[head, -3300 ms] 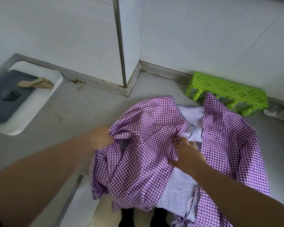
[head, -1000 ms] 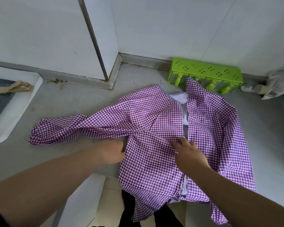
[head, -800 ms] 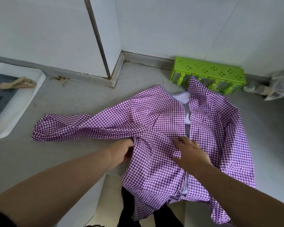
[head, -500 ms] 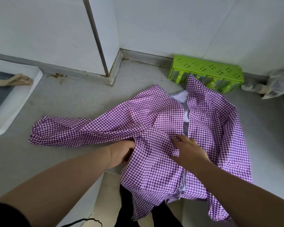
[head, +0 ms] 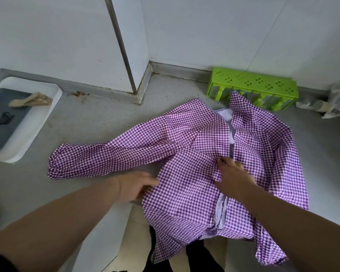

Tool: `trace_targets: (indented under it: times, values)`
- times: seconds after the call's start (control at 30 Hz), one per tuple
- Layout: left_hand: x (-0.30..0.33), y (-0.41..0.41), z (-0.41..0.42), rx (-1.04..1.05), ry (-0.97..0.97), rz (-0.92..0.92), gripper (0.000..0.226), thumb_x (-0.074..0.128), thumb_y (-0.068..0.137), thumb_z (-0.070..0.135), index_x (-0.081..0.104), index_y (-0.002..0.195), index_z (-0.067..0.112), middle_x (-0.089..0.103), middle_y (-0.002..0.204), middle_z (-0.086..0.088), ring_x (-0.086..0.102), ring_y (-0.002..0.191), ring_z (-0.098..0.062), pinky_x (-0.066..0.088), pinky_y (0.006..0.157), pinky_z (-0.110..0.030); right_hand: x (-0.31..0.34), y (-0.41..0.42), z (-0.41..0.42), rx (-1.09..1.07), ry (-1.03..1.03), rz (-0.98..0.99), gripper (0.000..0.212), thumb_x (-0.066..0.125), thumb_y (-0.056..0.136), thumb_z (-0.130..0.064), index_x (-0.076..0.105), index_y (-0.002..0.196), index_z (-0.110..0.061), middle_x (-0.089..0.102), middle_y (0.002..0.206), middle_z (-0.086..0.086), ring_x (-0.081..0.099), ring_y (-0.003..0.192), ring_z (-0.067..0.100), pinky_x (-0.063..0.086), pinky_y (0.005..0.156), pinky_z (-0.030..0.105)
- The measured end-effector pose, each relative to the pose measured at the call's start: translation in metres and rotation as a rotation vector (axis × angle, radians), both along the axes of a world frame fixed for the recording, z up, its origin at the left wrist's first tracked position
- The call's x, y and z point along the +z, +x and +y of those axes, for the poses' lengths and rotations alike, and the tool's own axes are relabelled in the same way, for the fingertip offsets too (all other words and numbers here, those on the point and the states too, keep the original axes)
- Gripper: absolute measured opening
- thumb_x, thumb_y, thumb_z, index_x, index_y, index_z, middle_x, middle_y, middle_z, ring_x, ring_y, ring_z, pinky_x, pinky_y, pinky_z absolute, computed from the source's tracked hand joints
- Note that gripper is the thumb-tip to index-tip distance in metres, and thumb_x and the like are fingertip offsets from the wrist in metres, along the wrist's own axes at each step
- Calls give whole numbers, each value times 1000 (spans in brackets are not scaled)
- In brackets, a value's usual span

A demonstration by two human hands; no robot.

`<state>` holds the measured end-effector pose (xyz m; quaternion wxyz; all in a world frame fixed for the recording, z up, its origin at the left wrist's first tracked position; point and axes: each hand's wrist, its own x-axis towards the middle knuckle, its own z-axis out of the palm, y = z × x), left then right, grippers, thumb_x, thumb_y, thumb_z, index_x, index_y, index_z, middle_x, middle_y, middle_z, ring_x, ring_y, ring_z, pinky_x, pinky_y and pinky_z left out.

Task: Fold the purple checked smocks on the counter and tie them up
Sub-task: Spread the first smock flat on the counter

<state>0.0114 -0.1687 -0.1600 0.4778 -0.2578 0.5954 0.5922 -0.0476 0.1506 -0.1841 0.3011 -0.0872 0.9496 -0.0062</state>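
Head view: we see one smock point(head: 194, 154) spread on the grey counter point(head: 98, 122), opening side up, white lining showing along the centre slit. Its left sleeve point(head: 98, 160) lies stretched out flat toward the left; its hem hangs over the counter's front edge. We see the left hand point(head: 134, 186) at the smock's left side edge just below the sleeve, blurred, fingers extended toward the cloth and touching it; we cannot tell whether they pinch the fabric. We see the right hand point(head: 233, 174) resting on the smock beside the centre slit, fingers lying fairly straight and pressing the left panel's edge down, nothing clamped in it as far as we can tell. Green rack point(head: 253, 89) stands against the wall behind the collar, touching or just beside it. White tray point(head: 37, 124) sits far left on the counter with a dark pad point(head: 6, 114) in it and a tan clip-like object point(head: 30, 100) on top. Crumpled plastic bag point(head: 338, 99) at the far right by the wall.
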Motion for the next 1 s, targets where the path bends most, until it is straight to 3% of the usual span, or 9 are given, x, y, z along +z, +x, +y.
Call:
trace_targets:
  times: [0.1,0.23,0.3,0.43,0.5,0.63,0.8,0.9,1.0]
  values:
    - [-1,2,3,-190,-31,-14,67,77,92,14,49,153,18,59,150,2,63,115,-10,49,99,-25,-1,-1,-2,20,10,-10,102,56,88,-71,10,163,-18,14,162,1,29,145,37,46,107,55]
    - [5,5,14,-175,-113,41,67,73,97,27,44,157,21,52,155,7,56,135,-20,42,107,-19,-5,-7,4,3,0,-21,105,59,86,-70,11,163,-19,13,164,-1,27,147,38,44,111,56]
    - [12,5,19,-123,-163,75,54,60,105,25,41,155,21,49,142,16,52,139,-24,41,98,-19,-6,-11,6,10,5,-17,105,58,85,-72,12,163,-19,14,165,0,27,147,39,41,113,56]
    - [29,11,34,-107,-206,118,5,59,106,26,56,105,31,59,93,16,58,81,-5,44,64,-15,-5,-15,5,-4,13,-36,107,57,87,-72,8,164,-17,10,167,3,25,149,39,39,115,55]
    - [7,14,31,7,-225,130,20,58,107,30,53,88,31,57,84,13,52,72,-6,39,59,-16,1,-7,-1,-18,36,55,102,59,88,-68,11,161,-18,13,164,6,28,148,35,44,110,52]
    - [-7,8,32,123,-266,113,18,58,105,36,59,88,31,60,86,5,52,72,-14,39,62,-25,7,24,-14,114,90,224,56,55,90,-64,44,125,-21,53,122,3,59,112,26,57,85,45]
    - [-2,5,33,118,-266,45,16,61,102,39,67,101,25,71,96,0,55,65,-13,43,60,-28,-1,38,-7,-98,126,-91,86,42,75,-93,54,120,-21,68,116,4,68,103,26,55,77,39]
    - [8,3,35,123,-182,51,11,64,102,36,54,102,33,59,100,16,57,85,-8,52,81,-31,-2,36,-7,-173,45,-123,67,63,79,-77,58,115,-21,68,115,1,66,105,25,55,79,38]
    - [22,2,29,104,-97,128,20,65,101,32,53,111,46,59,114,21,57,95,-6,43,104,-40,-7,31,-4,-227,6,-149,51,67,84,-62,66,111,-19,70,109,1,69,104,24,56,81,35]
